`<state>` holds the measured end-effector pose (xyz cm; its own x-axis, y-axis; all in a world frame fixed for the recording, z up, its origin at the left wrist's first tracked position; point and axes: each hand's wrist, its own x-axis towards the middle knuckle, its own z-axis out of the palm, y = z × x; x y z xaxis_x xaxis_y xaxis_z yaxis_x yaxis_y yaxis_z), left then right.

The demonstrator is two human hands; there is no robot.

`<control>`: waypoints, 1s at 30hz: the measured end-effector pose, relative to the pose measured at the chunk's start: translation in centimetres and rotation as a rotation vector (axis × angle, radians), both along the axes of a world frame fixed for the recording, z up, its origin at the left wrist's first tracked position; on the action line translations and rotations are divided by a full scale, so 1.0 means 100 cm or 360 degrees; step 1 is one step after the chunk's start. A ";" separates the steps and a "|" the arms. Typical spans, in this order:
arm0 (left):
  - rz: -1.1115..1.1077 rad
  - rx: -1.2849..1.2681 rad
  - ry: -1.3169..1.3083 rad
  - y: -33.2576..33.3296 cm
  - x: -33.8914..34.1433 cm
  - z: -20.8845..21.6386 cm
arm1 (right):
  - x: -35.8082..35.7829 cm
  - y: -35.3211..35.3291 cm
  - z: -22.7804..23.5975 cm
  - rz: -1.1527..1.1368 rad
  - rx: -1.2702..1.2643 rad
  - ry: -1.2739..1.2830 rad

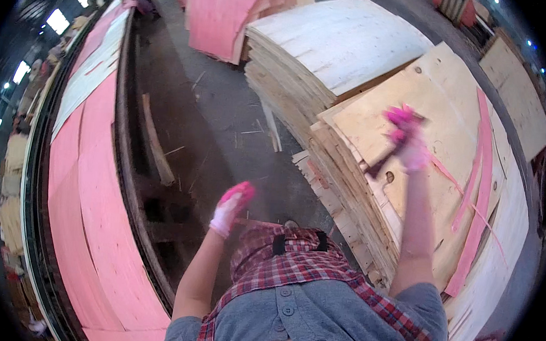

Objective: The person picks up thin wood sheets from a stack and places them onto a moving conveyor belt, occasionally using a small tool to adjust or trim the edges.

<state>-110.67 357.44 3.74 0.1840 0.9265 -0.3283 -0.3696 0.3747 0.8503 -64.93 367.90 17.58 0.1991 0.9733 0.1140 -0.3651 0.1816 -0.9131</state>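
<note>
My right hand, in a white glove with pink fingers, is over the stack of wood veneer sheets on the right. Its fingers are closed round a dark, narrow tool, whose exact kind is lost in motion blur. Under and beside that hand, narrow pink veneer strips lie loose across the top sheet. My left hand, gloved the same way, hangs above the floor in front of my checked apron. Its fingers look curled together, with nothing seen in them.
On the left runs a long conveyor-like table covered with pink and pale sheets. Another veneer stack with a whitish top stands ahead, and pink sheets are beyond it. Wood scraps litter the dark floor between.
</note>
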 end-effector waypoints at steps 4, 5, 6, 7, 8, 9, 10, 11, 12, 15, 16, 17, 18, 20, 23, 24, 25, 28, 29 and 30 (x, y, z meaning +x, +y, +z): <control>0.0134 -0.0245 0.0016 0.055 -0.018 -0.027 | -0.101 0.127 -0.079 0.0091 -0.0495 0.0686; 0.0156 -0.0340 0.0013 0.070 -0.021 -0.032 | -0.107 0.160 -0.111 0.0069 -0.0639 0.0869; 0.0174 -0.0327 0.0074 0.085 -0.028 -0.045 | -0.117 0.188 -0.131 -0.0156 -0.0772 0.0930; 0.0141 -0.0353 0.0101 0.106 -0.034 -0.050 | -0.124 0.214 -0.147 -0.0390 -0.0894 0.0988; 0.0099 -0.0379 0.0126 0.131 -0.040 -0.055 | -0.125 0.239 -0.163 -0.0634 -0.1015 0.1044; 0.0060 -0.0406 0.0154 0.159 -0.047 -0.059 | -0.119 0.267 -0.185 -0.0745 -0.1073 0.0997; 0.0034 -0.0376 0.0193 0.190 -0.055 -0.063 | -0.111 0.290 -0.202 -0.0861 -0.1133 0.0946; -0.0001 -0.0347 0.0231 0.223 -0.061 -0.067 | -0.102 0.308 -0.220 -0.0983 -0.1196 0.0896; -0.0029 -0.0313 0.0264 0.260 -0.066 -0.070 | -0.097 0.323 -0.224 -0.1119 -0.1304 0.0631; -0.0188 -0.0200 0.0367 0.381 -0.054 -0.070 | -0.061 0.349 -0.253 -0.1148 -0.1659 0.0088; -0.0296 -0.0126 0.0383 0.418 -0.045 -0.068 | -0.052 0.348 -0.245 -0.0710 -0.1763 0.0020; -0.0412 -0.0043 0.0391 0.459 -0.030 -0.063 | -0.047 0.350 -0.236 -0.0708 -0.1796 -0.0051; -0.0530 0.0037 0.0406 0.496 -0.014 -0.056 | -0.046 0.350 -0.230 -0.0701 -0.1837 -0.0111; -0.0854 0.0154 0.0568 0.552 0.032 -0.034 | -0.043 0.345 -0.227 -0.0623 -0.1921 -0.0273; -0.1358 0.0719 0.0972 0.608 0.089 -0.047 | -0.056 0.351 -0.197 -0.0711 -0.1815 -0.0461; -0.1498 0.1267 0.1498 0.620 0.115 -0.041 | -0.066 0.356 -0.171 -0.0715 -0.1870 -0.0566; -0.1428 0.1523 0.1587 0.626 0.140 -0.033 | -0.069 0.361 -0.153 -0.0668 -0.1849 -0.0678; -0.1230 0.2081 0.1696 0.623 0.202 -0.027 | -0.081 0.373 -0.101 -0.0648 -0.1573 -0.0554; -0.1219 0.2139 0.1648 0.621 0.219 -0.040 | -0.087 0.377 -0.088 -0.0730 -0.1317 -0.0215; -0.1215 0.2202 0.1599 0.622 0.237 -0.048 | -0.085 0.379 -0.099 -0.0786 -0.1076 0.0031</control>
<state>-86.98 419.65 -1.09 0.8729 0.4183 0.2513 0.2899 -0.8588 0.4224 -73.42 405.77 7.73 0.6163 0.6313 -0.4708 -0.4042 -0.2595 -0.8771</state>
